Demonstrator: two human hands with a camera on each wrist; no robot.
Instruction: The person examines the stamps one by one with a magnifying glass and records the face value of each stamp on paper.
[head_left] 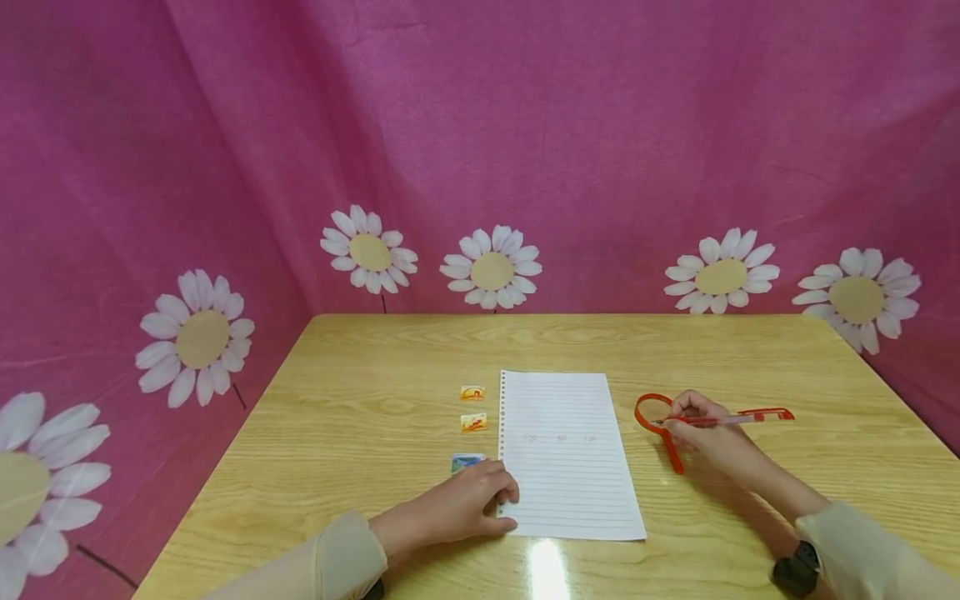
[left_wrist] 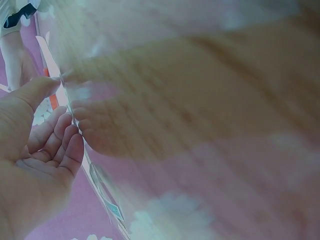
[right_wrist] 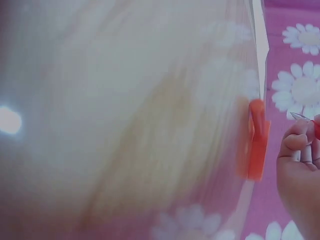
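A lined sheet of paper (head_left: 570,483) with a perforated left edge lies on the table, a row of faint handwritten figures across its middle. My left hand (head_left: 468,502) rests at its lower left edge, fingers loosely bent, thumb and fingertips touching down. Just right of the sheet, my right hand (head_left: 708,437) pinches a red pen (head_left: 768,413), whose metal tip shows in the right wrist view. That tip is over a red ring-shaped thing with a straight tail (head_left: 672,456); I cannot tell whether they touch. In the right wrist view this red thing (right_wrist: 258,150) stands up from the tabletop.
Left of the sheet, two small yellow-orange cards (head_left: 473,422) lie in a column above a blue-green card (head_left: 465,461), partly covered by my left hand. The glossy wooden table (head_left: 360,392) ends at a pink flowered cloth (head_left: 600,150) behind and beside it.
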